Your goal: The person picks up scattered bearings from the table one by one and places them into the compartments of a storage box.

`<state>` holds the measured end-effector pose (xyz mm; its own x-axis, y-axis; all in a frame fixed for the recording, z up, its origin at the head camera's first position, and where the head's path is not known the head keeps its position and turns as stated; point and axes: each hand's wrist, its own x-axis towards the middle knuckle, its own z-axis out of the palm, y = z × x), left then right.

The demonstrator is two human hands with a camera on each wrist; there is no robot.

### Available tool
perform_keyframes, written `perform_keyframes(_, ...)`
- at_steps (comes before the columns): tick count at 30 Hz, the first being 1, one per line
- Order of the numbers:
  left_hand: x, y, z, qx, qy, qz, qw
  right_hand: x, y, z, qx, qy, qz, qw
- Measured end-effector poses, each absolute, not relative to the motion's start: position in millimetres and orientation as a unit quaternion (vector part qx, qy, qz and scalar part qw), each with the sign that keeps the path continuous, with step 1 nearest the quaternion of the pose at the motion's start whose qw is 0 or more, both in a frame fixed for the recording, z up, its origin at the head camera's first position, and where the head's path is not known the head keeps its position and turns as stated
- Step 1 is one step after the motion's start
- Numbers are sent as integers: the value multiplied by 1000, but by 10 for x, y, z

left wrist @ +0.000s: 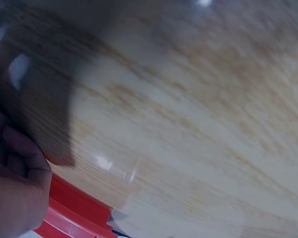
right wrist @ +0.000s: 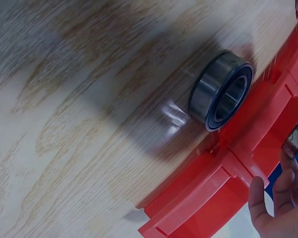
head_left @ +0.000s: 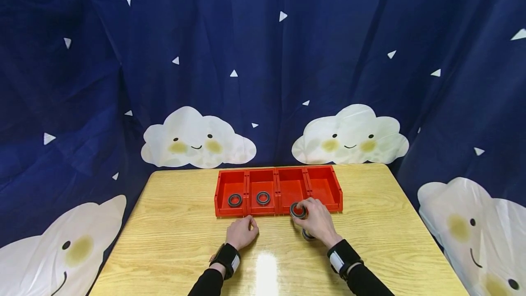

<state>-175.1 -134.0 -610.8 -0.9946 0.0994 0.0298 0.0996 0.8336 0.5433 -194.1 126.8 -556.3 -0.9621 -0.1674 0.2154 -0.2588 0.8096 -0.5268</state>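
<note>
My right hand pinches a bearing, a dark ring with a metal rim, over the front edge of the red bins. In the right wrist view, part of that bearing shows at the fingertips. A second bearing sits on the table in front of the bins, partly hidden under the right hand in the head view. My left hand rests by the front of the left bins, its fingers loosely curled and holding nothing. One bearing lies in the leftmost bin, another in the bin beside it.
Several red bins stand joined in a row toward the back of the wooden table. The two right bins hold no bearings. Behind the table hangs a dark blue curtain with white clouds. Each wrist wears a black band.
</note>
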Motion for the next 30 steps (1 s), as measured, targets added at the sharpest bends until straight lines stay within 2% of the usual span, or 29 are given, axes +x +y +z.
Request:
perform_keyframes(8, -1690, -1344, -6160, -55, -958, -281, -1, -1896, 1274, -5646, 113, -949, 285, 70)
perform_keyframes(24, -1743, -1332, -6092, -64, -959, -276, 2, -2138, 1360, -5616, 122, -947, 262, 140)
perform_keyframes(30, -1776, -1341, -6100, -56, -960, -274, -8, -2235, 1337, -5504, 112, -947, 270, 132)
